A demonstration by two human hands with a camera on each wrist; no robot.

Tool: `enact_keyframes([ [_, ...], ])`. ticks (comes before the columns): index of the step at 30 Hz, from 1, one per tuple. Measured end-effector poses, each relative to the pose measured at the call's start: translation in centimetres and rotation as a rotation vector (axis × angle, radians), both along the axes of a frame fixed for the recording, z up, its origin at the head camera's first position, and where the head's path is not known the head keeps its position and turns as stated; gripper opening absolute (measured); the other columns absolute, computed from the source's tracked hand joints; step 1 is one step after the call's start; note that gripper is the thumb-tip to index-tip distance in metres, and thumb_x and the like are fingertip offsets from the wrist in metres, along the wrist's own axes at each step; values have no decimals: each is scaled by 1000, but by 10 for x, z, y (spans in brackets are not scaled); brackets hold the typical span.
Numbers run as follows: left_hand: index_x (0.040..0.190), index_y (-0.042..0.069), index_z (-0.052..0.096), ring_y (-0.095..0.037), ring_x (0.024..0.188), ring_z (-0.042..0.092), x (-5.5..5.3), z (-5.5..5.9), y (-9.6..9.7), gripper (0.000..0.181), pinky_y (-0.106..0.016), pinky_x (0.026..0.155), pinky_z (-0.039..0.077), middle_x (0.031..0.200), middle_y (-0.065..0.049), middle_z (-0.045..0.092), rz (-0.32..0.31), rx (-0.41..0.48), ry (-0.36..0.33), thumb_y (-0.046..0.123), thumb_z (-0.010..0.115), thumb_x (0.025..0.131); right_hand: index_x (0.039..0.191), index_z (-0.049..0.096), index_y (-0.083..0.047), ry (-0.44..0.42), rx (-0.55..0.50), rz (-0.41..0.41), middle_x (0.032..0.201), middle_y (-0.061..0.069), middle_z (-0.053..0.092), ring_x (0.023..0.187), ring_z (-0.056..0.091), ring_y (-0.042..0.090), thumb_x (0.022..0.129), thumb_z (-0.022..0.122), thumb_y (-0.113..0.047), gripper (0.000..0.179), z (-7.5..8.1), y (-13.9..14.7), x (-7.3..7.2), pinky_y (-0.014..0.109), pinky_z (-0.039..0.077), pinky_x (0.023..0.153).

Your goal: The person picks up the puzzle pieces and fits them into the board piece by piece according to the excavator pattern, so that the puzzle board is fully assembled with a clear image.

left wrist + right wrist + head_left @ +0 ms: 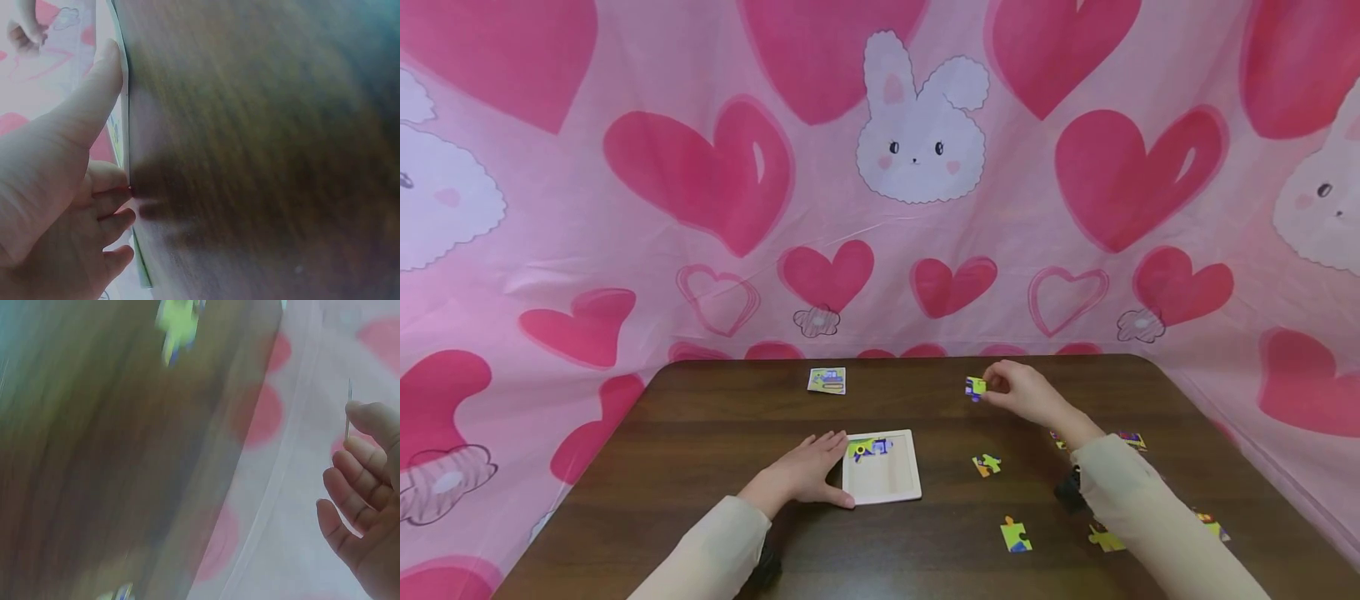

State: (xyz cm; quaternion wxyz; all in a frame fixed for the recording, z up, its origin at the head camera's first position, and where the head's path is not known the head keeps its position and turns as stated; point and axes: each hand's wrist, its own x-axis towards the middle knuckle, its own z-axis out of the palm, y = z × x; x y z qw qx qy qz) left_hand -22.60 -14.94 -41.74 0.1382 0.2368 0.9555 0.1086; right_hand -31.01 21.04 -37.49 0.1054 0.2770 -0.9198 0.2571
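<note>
A light wooden puzzle tray [883, 483] lies on the table, with joined puzzle pieces [880, 447] in its upper left corner. My left hand [808, 469] rests at the tray's left side, thumb near the lower corner and fingers by the upper one. In the left wrist view, the thumb and fingertips touch the tray's edge. Raised over the far right of the table, my right hand [1028, 393] pinches a yellow and purple puzzle piece [974, 387] between thumb and index finger. That piece [349, 419] appears edge-on in the right wrist view.
A small picture card [827, 381] lies beyond the tray. Loose pieces are scattered at the right, including a green and orange piece [987, 465] and a yellow piece with blue [1016, 535]. My right forearm partly covers others. Behind the table [700, 433] hangs a pink heart-patterned cloth [925, 225].
</note>
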Motion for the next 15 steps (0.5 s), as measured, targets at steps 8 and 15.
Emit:
enact_keyframes([
  [8,140,-1,35,-29,134,24,-1,1,0,97,-46,108,17,145,-14,31,7,2,-7,57,69,70,88,63,-9,-8,76,103,79,-5,56,72,53,12,74,78,-17,21,-3,-63,18,29,50,68],
  [15,140,-1,35,-29,134,24,-1,-1,0,97,-46,108,17,145,-14,31,7,4,-11,57,69,70,88,62,-12,-58,169,165,77,-4,54,68,49,10,76,77,-20,21,-17,-97,25,25,47,63],
])
